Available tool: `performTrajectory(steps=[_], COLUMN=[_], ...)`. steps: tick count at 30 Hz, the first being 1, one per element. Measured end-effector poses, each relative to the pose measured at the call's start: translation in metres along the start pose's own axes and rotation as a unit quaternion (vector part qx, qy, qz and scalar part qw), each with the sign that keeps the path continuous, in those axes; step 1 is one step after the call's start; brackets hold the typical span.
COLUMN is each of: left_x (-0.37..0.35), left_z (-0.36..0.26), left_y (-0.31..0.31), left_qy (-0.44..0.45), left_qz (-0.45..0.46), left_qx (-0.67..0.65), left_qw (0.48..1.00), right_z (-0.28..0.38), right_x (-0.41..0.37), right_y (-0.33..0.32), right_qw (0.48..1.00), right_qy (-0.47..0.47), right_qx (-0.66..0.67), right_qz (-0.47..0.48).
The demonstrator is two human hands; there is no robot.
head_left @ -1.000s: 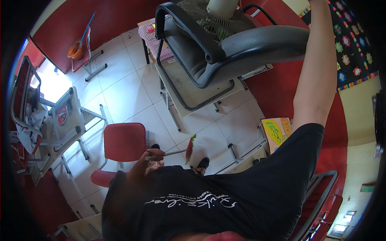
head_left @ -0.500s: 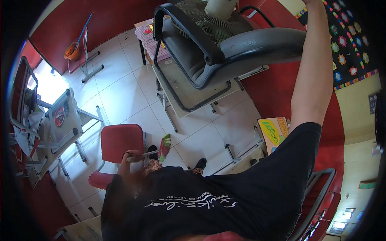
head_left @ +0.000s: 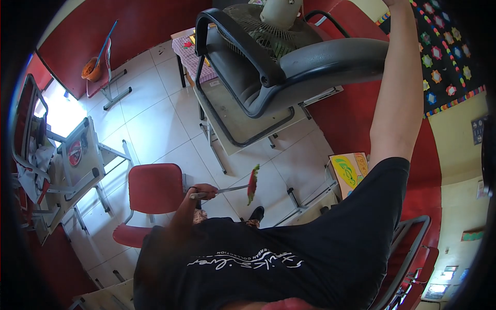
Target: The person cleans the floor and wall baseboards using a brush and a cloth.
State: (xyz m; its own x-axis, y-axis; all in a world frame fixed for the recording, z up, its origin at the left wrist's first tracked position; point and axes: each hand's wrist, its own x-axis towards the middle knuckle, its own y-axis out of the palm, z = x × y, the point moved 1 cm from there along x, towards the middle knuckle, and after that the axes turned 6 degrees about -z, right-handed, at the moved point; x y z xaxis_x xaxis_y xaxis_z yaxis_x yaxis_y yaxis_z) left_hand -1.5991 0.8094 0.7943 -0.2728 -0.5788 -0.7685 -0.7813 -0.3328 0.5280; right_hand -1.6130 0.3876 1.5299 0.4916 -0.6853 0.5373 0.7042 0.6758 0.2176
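Note:
My left hand (head_left: pixel 205 191) is closed around the pale handle of a brush-like tool (head_left: pixel 253 184) with a thin shaft and a red and green head. The tool points to the right above the tiled floor, and its exact kind cannot be made out. My right arm (head_left: pixel 395 98) reaches up past the backrest of a grey office chair (head_left: pixel 330 58). Only the base of my right hand (head_left: pixel 396 2) shows at the top edge; its fingers are out of frame. A dusty fan (head_left: pixel 263 33) is at the chair's seat.
A red chair (head_left: pixel 155 188) is beside my left arm. The office chair is on a table (head_left: pixel 232 140). Stacked desk chairs (head_left: pixel 85 155) are at far left. An orange bucket (head_left: pixel 91 70) is on a chair near the red wall. A colourful picture (head_left: pixel 347 169) leans at right.
My left hand has moved up and to the right with the tool. The tool's head has turned and shows narrower. My right arm stays raised.

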Motion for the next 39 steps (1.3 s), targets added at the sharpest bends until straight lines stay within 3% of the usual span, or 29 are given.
performTrajectory(steps=[2,4,5,6,7,9,13,22,23,25,27,28,30,31,32,33,35,39], left_x=[0.031,0.037,0.036,0.039,0.043,0.029,-0.020,-0.043,-0.040,-0.004,0.035,0.021,-0.064,-0.100,-0.126,-0.143,-0.161,-0.248], left_z=[0.003,0.006,0.009,0.016,0.026,0.053,0.092,0.043,0.038,0.039,0.058,0.047,0.026,0.034,0.039,0.037,0.027,-0.007], left_y=[0.000,-0.005,-0.012,-0.027,-0.045,-0.070,-0.106,-0.085,-0.077,-0.082,-0.086,-0.060,0.023,0.058,0.074,0.081,0.088,0.129], left_qy=[-0.117,-0.163,-0.083,-0.001,0.081,0.127,0.128,0.198,0.207,0.141,0.196,0.223,0.113,0.299,0.437,0.435,0.404,0.421], left_qz=[-0.016,-0.012,-0.004,0.005,0.013,-0.026,-0.094,-0.140,-0.129,-0.039,0.017,0.046,-0.114,-0.108,-0.085,-0.084,-0.136,-0.243], left_qx=[-0.165,-0.197,-0.025,0.150,0.320,0.472,0.609,0.750,0.744,0.709,0.691,0.680,0.555,0.225,-0.142,-0.142,0.041,0.150], left_qw=[0.979,0.967,0.996,0.989,0.944,0.872,0.777,0.616,0.622,0.690,0.695,0.697,0.816,0.921,0.884,0.885,0.903,0.861], right_z=[-0.002,-0.003,-0.004,-0.003,-0.003,-0.002,-0.004,-0.004,-0.004,-0.002,-0.002,-0.003,-0.002,-0.002,-0.004,-0.006,-0.008,-0.003], right_x=[0.000,0.001,0.002,0.002,0.002,0.001,0.011,0.012,0.011,0.011,0.010,0.007,0.006,0.011,0.021,0.027,0.028,0.005], right_y=[0.000,0.001,0.002,0.002,0.001,-0.001,-0.007,-0.005,-0.005,-0.006,-0.007,-0.006,-0.005,-0.009,-0.015,-0.019,-0.019,-0.004], right_qw=[1.000,1.000,1.000,1.000,1.000,1.000,1.000,1.000,1.000,1.000,1.000,1.000,1.000,1.000,1.000,1.000,0.999,0.998], right_qy=[0.002,0.001,0.002,0.001,0.000,0.000,0.004,0.012,0.010,0.008,0.007,0.007,0.001,-0.001,0.011,0.024,0.027,0.009], right_qx=[-0.001,0.002,0.002,0.003,0.003,0.005,0.012,0.008,0.010,0.009,0.007,0.006,-0.007,-0.008,-0.006,-0.004,-0.015,-0.020], right_qz=[0.001,0.003,0.005,0.006,0.006,0.009,0.020,-0.016,-0.020,-0.023,-0.029,-0.029,-0.028,-0.029,-0.013,0.003,-0.015,-0.062])
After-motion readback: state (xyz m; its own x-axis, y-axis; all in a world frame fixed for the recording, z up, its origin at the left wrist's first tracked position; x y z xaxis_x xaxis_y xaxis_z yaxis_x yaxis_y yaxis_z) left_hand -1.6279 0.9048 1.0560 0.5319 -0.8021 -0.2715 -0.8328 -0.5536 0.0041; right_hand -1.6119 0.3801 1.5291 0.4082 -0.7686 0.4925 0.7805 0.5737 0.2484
